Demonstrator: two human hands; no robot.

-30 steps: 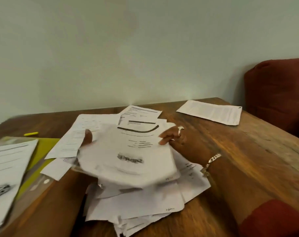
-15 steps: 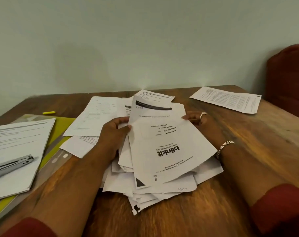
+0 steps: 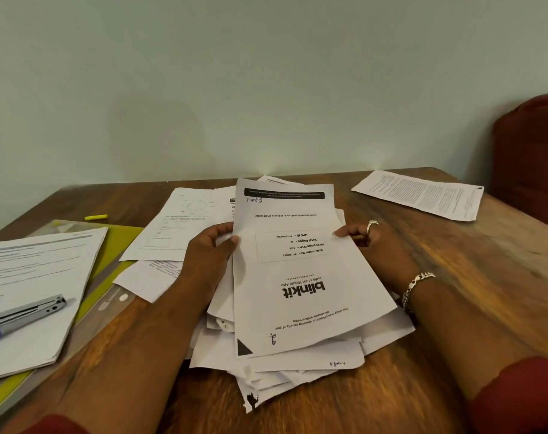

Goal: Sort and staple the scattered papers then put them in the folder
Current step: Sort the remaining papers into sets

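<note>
A loose pile of white papers lies in the middle of the wooden table. Its top sheet bears an upside-down "blinkit" print. My left hand grips that sheet's left edge, thumb on top. At the right edge my right hand, with a ring and a bracelet, pinches the same sheet. A yellow-green folder under a clear cover lies at the left. On it rests a stack of printed pages with a metal stapler on top.
More sheets are spread behind the pile. One printed page lies apart at the back right. A small yellow marker lies near the wall at the left. A dark red chair back stands beyond the table's right corner.
The blurred sheet I was moving a second ago has settled on the pile, print readable. My left hand came round to its left edge. The view shifted slightly left.
</note>
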